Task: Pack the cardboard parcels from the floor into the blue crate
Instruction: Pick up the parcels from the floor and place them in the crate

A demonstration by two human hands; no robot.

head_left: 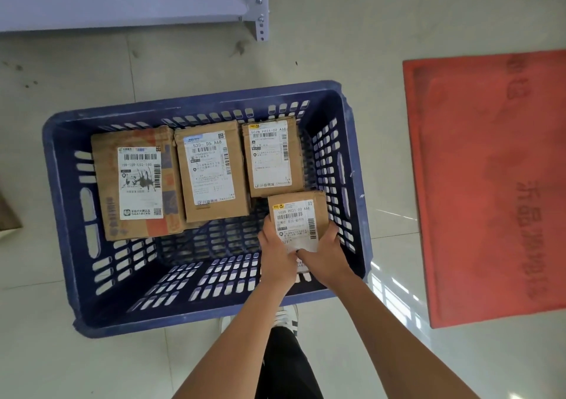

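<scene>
Now both hands, left (277,245) and right (324,253), clasp small brown cardboard parcel (301,214) by opposite sides inside blue slotted plastic crate (356,190); seems light, stiff, edges grip best.

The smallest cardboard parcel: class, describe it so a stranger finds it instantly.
Look inside the blue slatted plastic crate on the floor. Near its right wall, both hands grip the smallest brown cardboard parcel. Unlike the three larger parcels along the far wall, it sits alone, nearer the person.
</scene>
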